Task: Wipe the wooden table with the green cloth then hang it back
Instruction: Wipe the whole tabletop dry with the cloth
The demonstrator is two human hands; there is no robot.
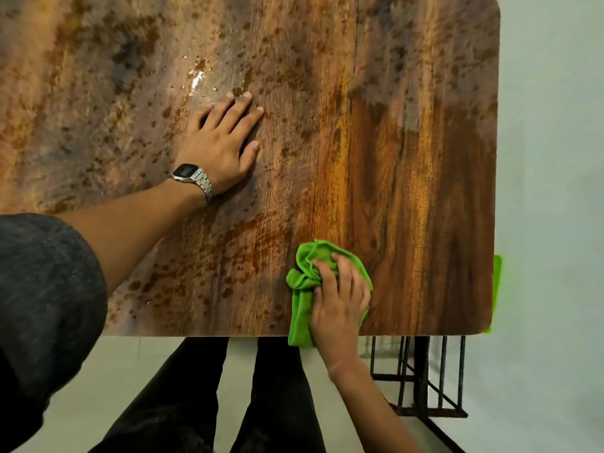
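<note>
The wooden table [408, 178] fills most of the view, with a dusty, blotchy film over its left and far parts and darker, cleaner wood at the near right. My right hand [341, 305] presses the crumpled green cloth [302, 289] onto the table near its front edge, fingers closed over the folds. One end of the cloth hangs over that edge. My left hand [222, 142], with a metal wristwatch, lies flat on the tabletop, fingers spread, holding nothing.
A green object [496, 289] sticks out past the table's right edge. Black metal bars of the frame [425, 387] show under the front right corner. My dark-trousered legs [228, 403] stand at the front edge on a pale floor. Wet glints [196, 81] lie beyond my left hand.
</note>
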